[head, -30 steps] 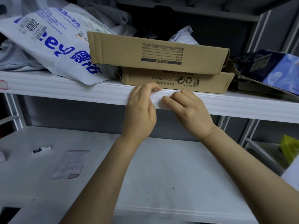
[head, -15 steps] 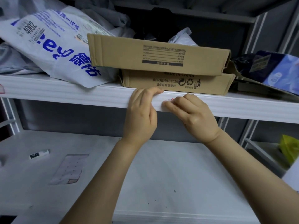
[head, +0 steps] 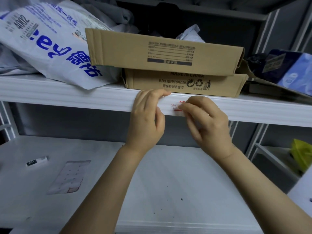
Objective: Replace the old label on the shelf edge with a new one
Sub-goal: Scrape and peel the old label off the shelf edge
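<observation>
A small white label with red print [head: 177, 106] sticks to the front of the white shelf edge [head: 67, 97]. My right hand [head: 208, 125] has its fingers curled, and the fingertips pinch at the label's right part, covering it. My left hand [head: 146, 119] is just left of the label, fingers hooked over the top of the shelf edge and thumb on its front. On the lower shelf at the left lies a label sheet [head: 69, 177] with one red-bordered label in its corner.
Two stacked cardboard boxes [head: 162, 65] sit right above the hands, with a white and blue plastic bag [head: 42, 41] to their left and a dark blue package [head: 287, 68] to their right. A small white stick [head: 37, 161] lies on the lower shelf [head: 168, 191].
My right hand has slid to the right along the shelf edge, uncovering the red-printed label. My left hand has stayed hooked on the edge.
</observation>
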